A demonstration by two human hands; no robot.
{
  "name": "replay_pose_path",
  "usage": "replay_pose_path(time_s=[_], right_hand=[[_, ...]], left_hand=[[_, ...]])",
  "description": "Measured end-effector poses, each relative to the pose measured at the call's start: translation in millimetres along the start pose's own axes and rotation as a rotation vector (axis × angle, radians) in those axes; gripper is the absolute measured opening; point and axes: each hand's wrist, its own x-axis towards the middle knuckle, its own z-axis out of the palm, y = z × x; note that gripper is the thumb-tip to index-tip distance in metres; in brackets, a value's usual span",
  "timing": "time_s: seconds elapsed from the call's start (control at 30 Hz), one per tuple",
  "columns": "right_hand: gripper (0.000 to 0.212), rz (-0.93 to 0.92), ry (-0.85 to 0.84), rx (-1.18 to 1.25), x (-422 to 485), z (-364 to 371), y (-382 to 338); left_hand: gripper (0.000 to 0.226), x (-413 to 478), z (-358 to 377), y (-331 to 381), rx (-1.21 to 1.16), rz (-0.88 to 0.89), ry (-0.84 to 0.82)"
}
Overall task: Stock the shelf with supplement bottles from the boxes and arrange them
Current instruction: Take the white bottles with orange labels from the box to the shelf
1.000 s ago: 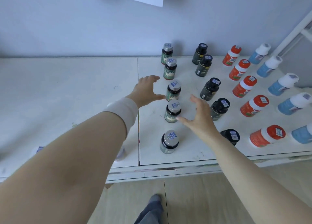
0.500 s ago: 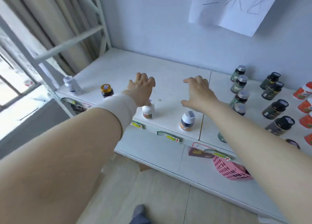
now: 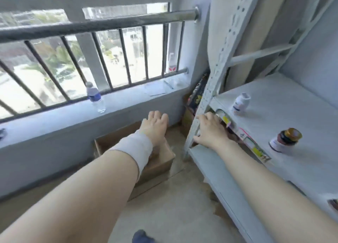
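Note:
An open cardboard box (image 3: 161, 166) stands on the floor below the window ledge. My left hand (image 3: 155, 126), with a white band on its wrist, hangs over the box with its fingers straight and holds nothing. My right hand (image 3: 210, 129) is stretched out in front of the white shelf's corner post (image 3: 213, 89), fingers loose and empty. On the shelf board (image 3: 285, 114) stand a white bottle (image 3: 241, 103) and a dark bottle with a gold cap (image 3: 286, 139).
A clear water bottle (image 3: 95, 97) stands on the grey window ledge (image 3: 54, 118) under a barred railing. A black package (image 3: 198, 94) and another carton fill the corner between wall and shelf. A lower shelf board (image 3: 212, 162) juts out near my right arm.
My view has swung left, from the shelf top with the bottle rows to the window and floor. Both hands left the shelf top; the left now hangs over the box.

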Motion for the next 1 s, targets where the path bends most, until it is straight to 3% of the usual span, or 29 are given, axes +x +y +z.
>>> replay_pose_path(time_s=[0.07,0.23,0.63,0.83,1.0], right_hand=[[0.067,-0.047,-0.079,-0.003,32.6,27.2,-40.8],[0.063,-0.116,-0.265,-0.022,99.8,98.1,-98.6],[0.065,-0.184,-0.654,-0.105,245.9,261.6,-125.9],[0.065,-0.178,-0.704,-0.059,320.1,359.6,-144.2],[0.067,-0.233,-0.621,-0.059,385.7,437.1,-164.0]], left_hand=[[0.048,2.6,25.3,-54.1,-0.047,-0.107,-0.066],[0.071,15.6,94.1,-136.2,-0.137,-0.32,-0.283],[0.059,103.7,233.5,-206.4,-0.481,-0.629,-0.49],[0.057,167.4,322.0,-251.2,-0.625,-0.718,-0.492],[0.06,236.4,389.7,-300.7,-0.698,-0.801,-0.42]])
